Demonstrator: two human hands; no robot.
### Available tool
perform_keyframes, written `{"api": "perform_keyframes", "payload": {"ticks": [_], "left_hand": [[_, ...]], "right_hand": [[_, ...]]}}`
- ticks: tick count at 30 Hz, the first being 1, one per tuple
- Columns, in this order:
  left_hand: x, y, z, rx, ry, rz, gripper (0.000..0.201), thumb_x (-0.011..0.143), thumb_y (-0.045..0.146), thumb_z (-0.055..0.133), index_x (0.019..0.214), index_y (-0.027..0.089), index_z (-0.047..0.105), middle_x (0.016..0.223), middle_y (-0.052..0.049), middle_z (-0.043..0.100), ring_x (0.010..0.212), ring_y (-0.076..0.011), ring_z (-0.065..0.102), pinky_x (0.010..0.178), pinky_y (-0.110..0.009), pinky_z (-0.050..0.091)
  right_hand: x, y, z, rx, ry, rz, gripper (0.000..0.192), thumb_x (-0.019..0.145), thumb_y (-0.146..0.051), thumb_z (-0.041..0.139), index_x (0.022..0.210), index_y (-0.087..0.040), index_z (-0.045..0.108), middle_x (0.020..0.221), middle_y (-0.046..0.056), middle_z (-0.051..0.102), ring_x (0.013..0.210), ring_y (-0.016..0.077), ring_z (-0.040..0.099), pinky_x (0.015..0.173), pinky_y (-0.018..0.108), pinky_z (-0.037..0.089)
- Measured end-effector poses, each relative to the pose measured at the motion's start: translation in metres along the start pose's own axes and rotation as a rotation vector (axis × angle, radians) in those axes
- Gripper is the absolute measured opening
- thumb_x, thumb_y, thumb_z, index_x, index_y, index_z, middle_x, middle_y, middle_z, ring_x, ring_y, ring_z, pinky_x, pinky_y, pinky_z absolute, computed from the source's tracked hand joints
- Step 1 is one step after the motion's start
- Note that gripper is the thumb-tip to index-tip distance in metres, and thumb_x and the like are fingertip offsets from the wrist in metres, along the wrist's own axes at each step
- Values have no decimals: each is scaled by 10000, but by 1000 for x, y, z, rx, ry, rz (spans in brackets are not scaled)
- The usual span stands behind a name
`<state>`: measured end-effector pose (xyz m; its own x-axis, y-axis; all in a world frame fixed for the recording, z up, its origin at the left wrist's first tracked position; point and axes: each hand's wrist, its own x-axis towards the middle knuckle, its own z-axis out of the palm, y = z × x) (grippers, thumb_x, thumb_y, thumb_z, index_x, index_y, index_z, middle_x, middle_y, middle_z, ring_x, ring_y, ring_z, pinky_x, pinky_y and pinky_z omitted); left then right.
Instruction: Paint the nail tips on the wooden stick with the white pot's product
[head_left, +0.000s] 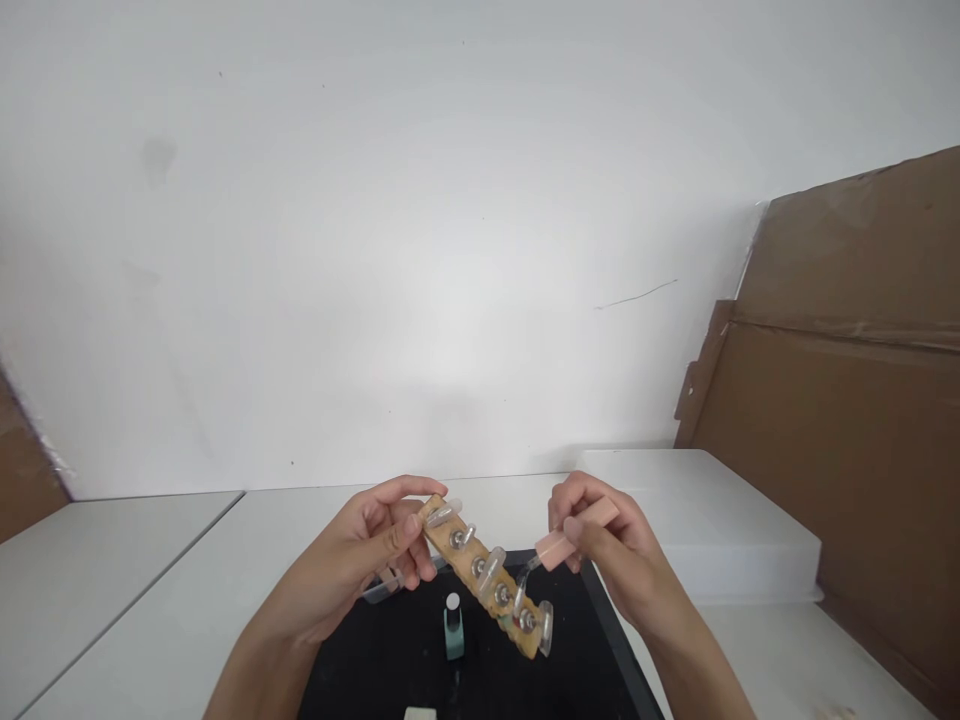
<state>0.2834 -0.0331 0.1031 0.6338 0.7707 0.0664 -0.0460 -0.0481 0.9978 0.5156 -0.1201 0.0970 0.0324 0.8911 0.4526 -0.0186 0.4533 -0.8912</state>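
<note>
My left hand (375, 545) grips one end of a wooden strip (484, 580) that carries several clear artificial nail tips on metal studs; the strip slants down to the right above a black mat (390, 665). My right hand (596, 535) pinches a pale pink nail-polish brush cap (574, 537), its brush pointing down-left at one of the lower nail tips. An open teal polish bottle (453, 628) stands upright on the mat just below the strip.
The mat lies on a white table (150, 590) against a white wall. A white slab (720, 530) rests at the right, with brown cardboard (847, 400) leaning behind it. A small pale object (420, 713) peeks in at the bottom edge.
</note>
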Motion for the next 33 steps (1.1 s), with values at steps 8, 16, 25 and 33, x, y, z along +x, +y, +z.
{"api": "perform_keyframes", "payload": {"ticks": [8, 16, 25, 33], "left_hand": [[-1, 2, 1, -12, -4, 4, 401, 776, 470, 678, 1049, 193, 581, 615, 2, 702, 552, -121, 618, 513, -192, 451], [2, 1, 6, -42, -24, 2, 373, 777, 450, 684, 1033, 192, 600, 627, 10, 689, 560, -121, 626, 526, -201, 475], [5, 0, 17, -54, -84, -15, 375, 751, 455, 707, 992, 174, 643, 561, 21, 657, 520, -124, 639, 478, -188, 470], [5, -2, 21, -50, -125, -19, 385, 772, 450, 687, 1027, 165, 650, 615, -3, 682, 544, -134, 654, 483, -197, 485]], "right_hand": [[-3, -1, 2, 67, -87, -3, 170, 790, -310, 606, 687, -189, 546, 546, -36, 489, 476, 111, 377, 469, 244, 301], [0, 3, -5, 105, 76, -42, 197, 806, -324, 608, 679, -186, 550, 576, -32, 529, 470, 100, 393, 482, 237, 321], [-7, -4, 9, 108, 43, -51, 292, 829, -465, 627, 740, -194, 563, 589, -40, 476, 473, 103, 378, 481, 249, 301], [-12, -1, 11, 104, 13, -119, 200, 873, -420, 601, 826, -225, 594, 580, -42, 469, 475, 110, 409, 464, 244, 324]]}}
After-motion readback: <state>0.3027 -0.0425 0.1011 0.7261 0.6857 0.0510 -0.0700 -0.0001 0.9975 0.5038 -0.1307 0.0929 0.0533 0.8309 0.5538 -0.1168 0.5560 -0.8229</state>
